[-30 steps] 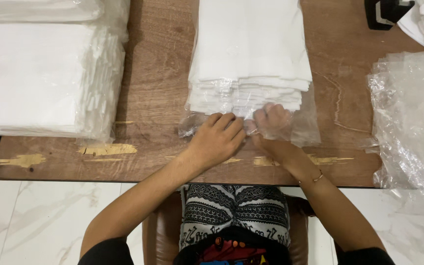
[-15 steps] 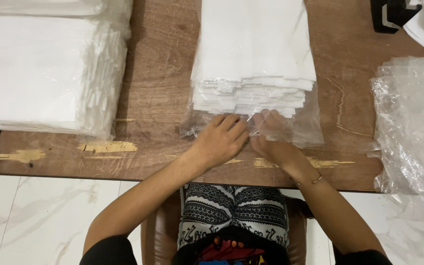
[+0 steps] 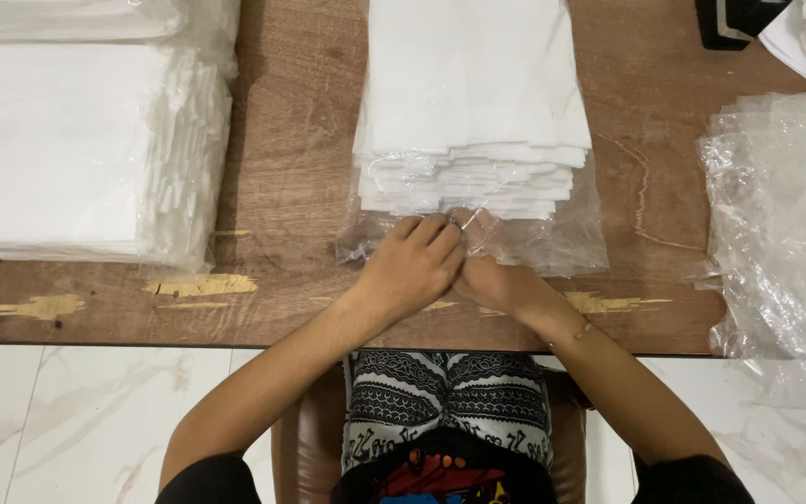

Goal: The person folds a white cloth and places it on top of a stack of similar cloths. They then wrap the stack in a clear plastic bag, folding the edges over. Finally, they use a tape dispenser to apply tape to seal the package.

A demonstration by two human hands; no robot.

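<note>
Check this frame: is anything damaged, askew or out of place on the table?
The wooden table has chipped veneer along its near edge, showing pale patches. The white stack has uneven, stepped layers at its near end. Both hands grip its clear bag.

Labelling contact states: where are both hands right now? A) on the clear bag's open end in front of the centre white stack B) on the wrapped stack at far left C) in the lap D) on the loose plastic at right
A: the left hand and right hand meet on the clear bag just below the centre white stack.
</note>
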